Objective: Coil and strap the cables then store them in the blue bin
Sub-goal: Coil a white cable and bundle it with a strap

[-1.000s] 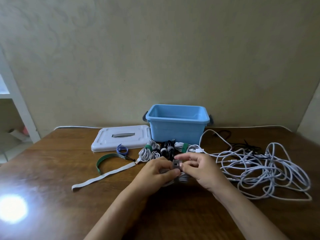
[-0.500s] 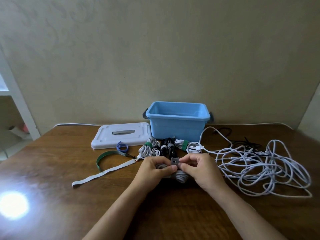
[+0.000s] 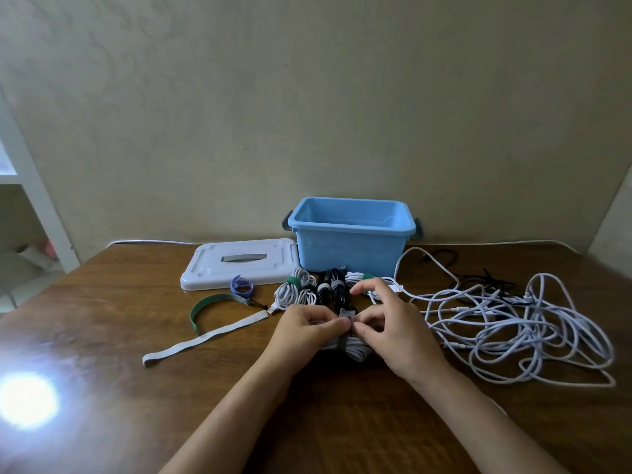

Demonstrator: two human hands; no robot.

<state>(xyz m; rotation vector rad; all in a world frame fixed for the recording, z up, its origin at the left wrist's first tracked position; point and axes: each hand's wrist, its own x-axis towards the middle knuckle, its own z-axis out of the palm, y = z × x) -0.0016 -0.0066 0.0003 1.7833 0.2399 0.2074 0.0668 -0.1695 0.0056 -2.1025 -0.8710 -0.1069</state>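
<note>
1. Head view: left hand [image 3: 307, 328] pinches the grey strap [image 3: 345, 316] on a white coil [image 3: 352, 348]; right hand [image 3: 393, 331] pinches the strap's other side, index finger raised.
2. Coil sits on the table [image 3: 136, 405], between both hands, near the front.
3. Step: strapping this coil, not fastened yet by the look of it.
4. Next: pull strap snug, press closed, drop the coil in the bin [image 3: 352, 234], which sits open behind.
5. Strapped bundles [image 3: 307, 289] wait by the bin; tangle [image 3: 513, 319] on the right is uncoiled; spare straps [image 3: 208, 336] lie left.
</note>
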